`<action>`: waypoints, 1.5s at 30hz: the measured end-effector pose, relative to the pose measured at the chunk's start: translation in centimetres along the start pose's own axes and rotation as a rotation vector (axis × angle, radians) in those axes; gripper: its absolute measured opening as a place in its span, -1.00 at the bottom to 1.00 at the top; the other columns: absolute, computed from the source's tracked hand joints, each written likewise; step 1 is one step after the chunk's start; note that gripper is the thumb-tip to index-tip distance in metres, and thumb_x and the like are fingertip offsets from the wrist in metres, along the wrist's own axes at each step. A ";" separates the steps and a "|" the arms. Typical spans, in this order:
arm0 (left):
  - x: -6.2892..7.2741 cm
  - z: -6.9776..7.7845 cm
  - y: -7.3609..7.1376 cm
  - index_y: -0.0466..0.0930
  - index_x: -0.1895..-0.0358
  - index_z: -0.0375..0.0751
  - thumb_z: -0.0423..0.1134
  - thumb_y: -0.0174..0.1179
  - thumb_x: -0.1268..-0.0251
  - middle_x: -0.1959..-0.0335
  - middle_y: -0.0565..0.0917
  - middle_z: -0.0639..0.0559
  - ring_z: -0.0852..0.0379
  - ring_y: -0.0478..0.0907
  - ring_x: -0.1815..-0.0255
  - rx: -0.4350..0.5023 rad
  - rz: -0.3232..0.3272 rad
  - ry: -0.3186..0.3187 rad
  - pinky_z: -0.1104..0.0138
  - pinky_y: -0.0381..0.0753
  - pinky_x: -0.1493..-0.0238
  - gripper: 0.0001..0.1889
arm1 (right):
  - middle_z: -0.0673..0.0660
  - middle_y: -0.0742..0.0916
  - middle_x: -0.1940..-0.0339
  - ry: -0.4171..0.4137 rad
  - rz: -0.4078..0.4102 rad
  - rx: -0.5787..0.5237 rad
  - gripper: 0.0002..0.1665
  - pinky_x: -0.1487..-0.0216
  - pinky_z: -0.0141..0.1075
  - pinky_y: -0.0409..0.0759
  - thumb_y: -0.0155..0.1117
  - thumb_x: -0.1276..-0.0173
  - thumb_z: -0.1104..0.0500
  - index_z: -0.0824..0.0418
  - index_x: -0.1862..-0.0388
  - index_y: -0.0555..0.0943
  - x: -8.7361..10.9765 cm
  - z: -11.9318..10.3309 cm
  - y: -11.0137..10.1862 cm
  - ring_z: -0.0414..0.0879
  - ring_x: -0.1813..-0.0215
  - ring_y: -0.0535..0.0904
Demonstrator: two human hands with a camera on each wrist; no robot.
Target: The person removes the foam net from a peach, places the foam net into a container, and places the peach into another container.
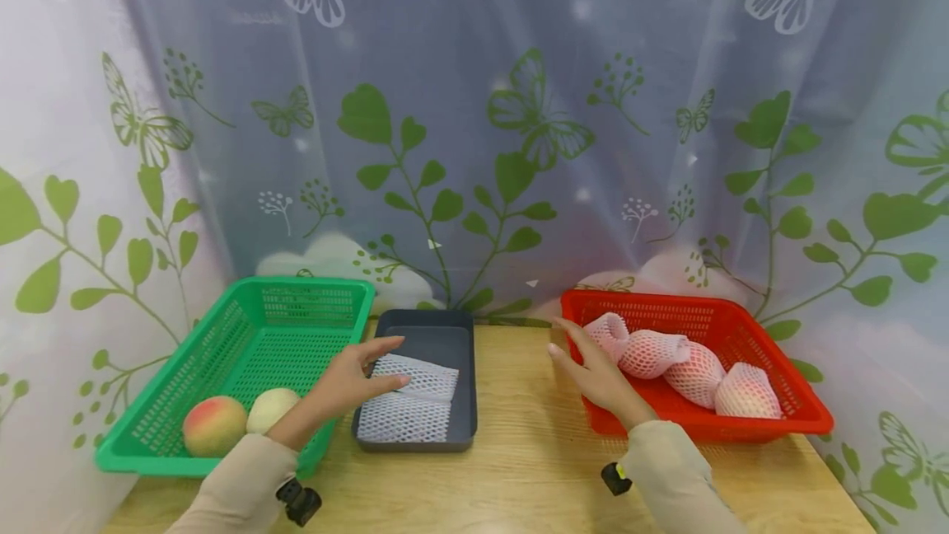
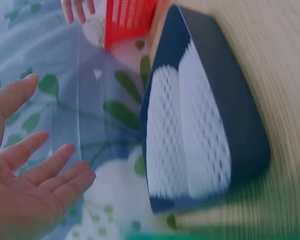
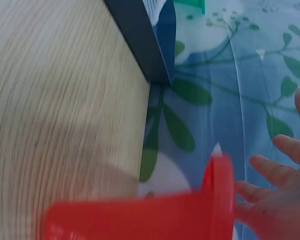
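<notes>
Holding nothing w/ relaxed L hand near grey tray, lower ctr of frame, or R hand just beside red basket, lower R. Prob. past halfway: 4 foam-netted fruits in there; prob. left to net, bare peach + pale fruit in green basket, lower L, w/ white foam nets in tray.

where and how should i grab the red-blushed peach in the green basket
I'd cup the upper sides of the red-blushed peach from above: it is round, with its top uncovered. The near wall of the green basket stands close in front, and the paler peach crowds its right in the head view.
</notes>
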State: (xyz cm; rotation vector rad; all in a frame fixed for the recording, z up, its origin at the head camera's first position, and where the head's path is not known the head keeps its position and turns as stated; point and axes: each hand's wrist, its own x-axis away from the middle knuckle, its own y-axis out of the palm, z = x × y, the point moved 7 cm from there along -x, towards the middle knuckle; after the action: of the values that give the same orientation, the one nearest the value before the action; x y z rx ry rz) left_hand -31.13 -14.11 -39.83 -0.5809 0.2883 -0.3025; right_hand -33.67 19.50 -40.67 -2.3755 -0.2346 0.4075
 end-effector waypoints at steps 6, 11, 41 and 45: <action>-1.5 1.6 3.4 0.35 -0.37 -0.19 -0.10 0.31 -0.23 -0.35 0.40 -0.20 -0.22 0.28 -0.37 0.098 -0.042 0.017 -0.08 0.35 -0.29 -0.35 | 0.28 0.23 -0.51 0.057 0.030 0.002 -0.22 -0.37 0.32 0.06 0.05 -0.45 -0.18 0.13 -0.51 0.15 1.0 2.1 -2.1 0.29 -0.50 0.06; -2.8 2.6 6.3 0.37 -0.35 -0.18 -0.13 0.35 -0.19 -0.34 0.41 -0.16 -0.16 0.30 -0.38 0.182 -0.062 -0.009 -0.05 0.34 -0.31 -0.35 | 0.35 0.17 -0.51 0.085 0.064 0.017 -0.25 -0.35 0.35 0.02 0.05 -0.47 -0.11 0.14 -0.52 0.13 2.2 3.4 -4.1 0.37 -0.49 0.00; -6.1 6.3 18.8 0.45 -0.27 -0.28 -0.23 0.37 -0.15 -0.21 0.53 -0.20 -0.23 0.44 -0.24 0.462 -0.133 -0.066 0.07 0.52 -0.18 -0.41 | 0.55 0.08 -0.46 0.407 0.140 0.141 0.04 -0.12 0.51 0.12 0.17 -0.36 -0.21 0.31 -0.53 -0.04 10.8 12.8 -15.1 0.59 -0.35 0.02; -6.5 6.5 20.2 0.46 -0.25 -0.30 -0.27 0.38 -0.13 -0.19 0.55 -0.17 -0.23 0.47 -0.21 0.501 -0.120 -0.091 0.08 0.53 -0.16 -0.42 | 0.57 0.11 -0.44 0.420 0.137 0.159 0.05 -0.10 0.51 0.15 0.19 -0.34 -0.21 0.34 -0.52 -0.03 11.4 13.4 -16.0 0.60 -0.33 0.05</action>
State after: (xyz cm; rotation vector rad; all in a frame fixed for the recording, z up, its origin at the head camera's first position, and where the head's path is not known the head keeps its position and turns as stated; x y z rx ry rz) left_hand -30.83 7.42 -45.10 -0.1165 0.0821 -0.4453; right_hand -28.66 42.69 -41.85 -2.2626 0.1492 -0.0167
